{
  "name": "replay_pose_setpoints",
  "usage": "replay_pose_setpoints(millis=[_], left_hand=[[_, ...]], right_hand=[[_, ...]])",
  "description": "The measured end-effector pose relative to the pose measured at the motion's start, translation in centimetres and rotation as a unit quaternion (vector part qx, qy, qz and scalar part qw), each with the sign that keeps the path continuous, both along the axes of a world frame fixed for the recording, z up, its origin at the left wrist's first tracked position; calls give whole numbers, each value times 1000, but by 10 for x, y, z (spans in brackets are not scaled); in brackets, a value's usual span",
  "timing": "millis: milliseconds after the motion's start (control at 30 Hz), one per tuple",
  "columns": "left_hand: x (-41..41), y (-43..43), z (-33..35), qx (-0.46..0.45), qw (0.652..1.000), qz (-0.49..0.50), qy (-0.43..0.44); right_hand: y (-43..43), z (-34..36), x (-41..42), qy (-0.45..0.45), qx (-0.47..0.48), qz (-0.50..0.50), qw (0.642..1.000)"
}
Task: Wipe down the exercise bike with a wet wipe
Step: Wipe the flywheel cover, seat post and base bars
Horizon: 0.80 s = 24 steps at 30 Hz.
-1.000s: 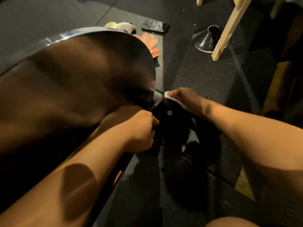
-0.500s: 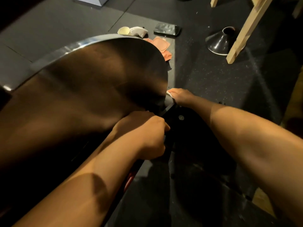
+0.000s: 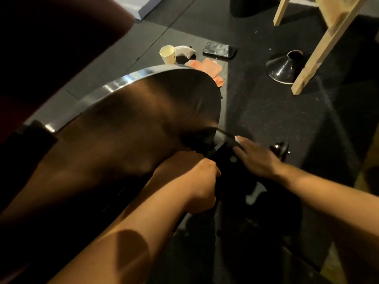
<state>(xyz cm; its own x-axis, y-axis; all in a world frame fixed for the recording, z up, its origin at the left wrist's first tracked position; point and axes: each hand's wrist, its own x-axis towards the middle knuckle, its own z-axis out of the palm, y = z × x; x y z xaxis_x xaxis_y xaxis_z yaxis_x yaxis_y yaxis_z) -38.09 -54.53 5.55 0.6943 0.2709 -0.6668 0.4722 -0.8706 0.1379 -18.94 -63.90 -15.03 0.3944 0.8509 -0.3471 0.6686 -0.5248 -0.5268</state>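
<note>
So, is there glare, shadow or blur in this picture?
Head view: dim warm light; bright glare streaks on the flywheel rim; the flywheel face is smeared by blur; a round shadow falls on the left forearm; the wet wipe is nearly lost under the right hand.

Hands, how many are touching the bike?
2. The left hand grips the dark bike frame beside the flywheel; the right hand presses the wet wipe on that frame, further right.

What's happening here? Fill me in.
A person is wiping the bike. The right hand presses a white wipe on the black frame beside the flywheel, fingers fairly flat. The left hand grips the frame just below the flywheel. A cup, phone and orange pack lie on the floor beyond.
</note>
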Motion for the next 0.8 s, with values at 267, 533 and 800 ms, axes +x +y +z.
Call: replay_pose_setpoints(millis=[267, 533, 800], left_hand=[[1, -3, 1, 6, 1000, -1, 8], [2, -2, 2, -7, 999, 16, 27], [1, 0, 0, -46, 998, 28, 35]], right_hand=[[-3, 6, -2, -156, -57, 156, 974], [2, -3, -4, -93, 20, 97, 991], [-112, -11, -33, -278, -33, -7, 960]])
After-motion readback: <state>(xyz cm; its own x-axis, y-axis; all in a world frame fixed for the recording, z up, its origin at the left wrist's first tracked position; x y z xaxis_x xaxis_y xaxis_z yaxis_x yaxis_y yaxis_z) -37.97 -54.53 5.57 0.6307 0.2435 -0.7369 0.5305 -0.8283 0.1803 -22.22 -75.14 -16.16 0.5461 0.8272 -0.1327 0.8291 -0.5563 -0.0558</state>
